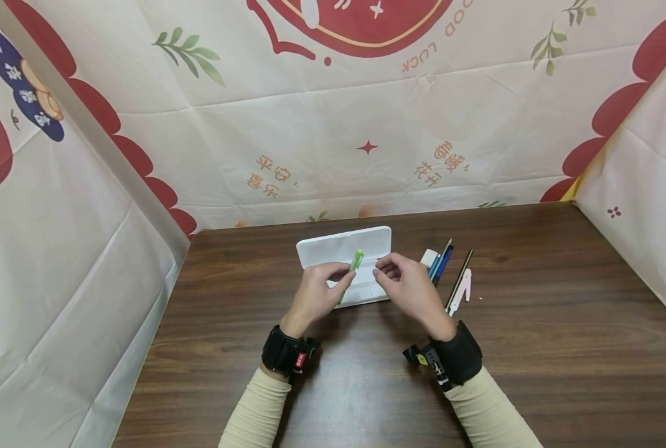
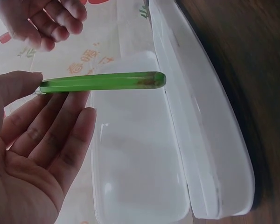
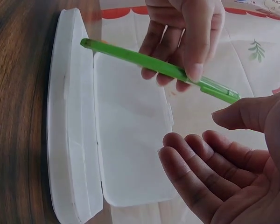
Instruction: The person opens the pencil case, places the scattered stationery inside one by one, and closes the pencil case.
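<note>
A green pen (image 1: 357, 260) with a clip on its cap is pinched between the thumb and fingers of my left hand (image 1: 317, 291). It is held over an open white pencil case (image 1: 341, 247), whose lid leans back on the far side. In the left wrist view, the pen's plain green barrel (image 2: 102, 82) points toward the case's hinge side. My right hand (image 1: 411, 287) hovers over the case's right part, its fingers loosely bent and holding nothing. In the right wrist view, the thumb and fingers of this right hand (image 3: 233, 172) are apart, close to the pen's cap end.
Right of the case lie a white eraser (image 1: 429, 257), blue pens (image 1: 445, 261), a dark pencil (image 1: 460, 280) and a white two-legged piece like a drawing compass (image 1: 464, 287). Printed cloth (image 1: 310, 137) stands behind the brown wooden table (image 1: 534, 323) and along its sides.
</note>
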The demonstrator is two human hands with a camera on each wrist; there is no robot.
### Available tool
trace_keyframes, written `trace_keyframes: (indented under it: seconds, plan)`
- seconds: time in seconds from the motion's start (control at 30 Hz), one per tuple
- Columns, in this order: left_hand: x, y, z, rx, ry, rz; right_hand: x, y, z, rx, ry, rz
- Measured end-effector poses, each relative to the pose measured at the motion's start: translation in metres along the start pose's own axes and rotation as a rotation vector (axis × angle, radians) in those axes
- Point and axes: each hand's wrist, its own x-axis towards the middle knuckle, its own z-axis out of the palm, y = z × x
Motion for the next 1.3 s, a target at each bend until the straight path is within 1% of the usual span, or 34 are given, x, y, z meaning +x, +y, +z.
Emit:
trace_keyframes:
  seconds: [0.13,0.3,0.5,0.6,0.8,0.97,1.07,1.3]
  plan:
    - [0.000,-0.002,-0.001,0.008,0.004,0.004,0.001,0.000,-0.003,-0.007,0.001,0.004]
    - [0.000,-0.003,-0.003,0.019,-0.018,-0.002,0.001,0.002,-0.006,-0.008,0.009,0.010]
    - [0.003,-0.003,-0.005,0.023,-0.025,-0.008,0.000,0.005,-0.012,-0.022,0.049,-0.001]
    - [0.003,-0.004,-0.006,0.032,-0.025,-0.015,0.000,0.007,-0.014,-0.026,0.072,0.006]
    - [0.004,-0.007,-0.010,0.062,-0.026,-0.011,0.000,0.009,-0.020,-0.035,0.090,0.013]
    - [0.007,-0.012,-0.012,0.074,-0.037,-0.015,0.000,0.011,-0.025,-0.040,0.116,0.001]
    - [0.008,-0.015,-0.014,0.082,-0.045,-0.019,0.001,0.012,-0.027,-0.039,0.115,0.001]
    - [0.008,-0.022,-0.015,0.100,-0.056,-0.025,0.002,0.015,-0.029,-0.048,0.125,0.020]
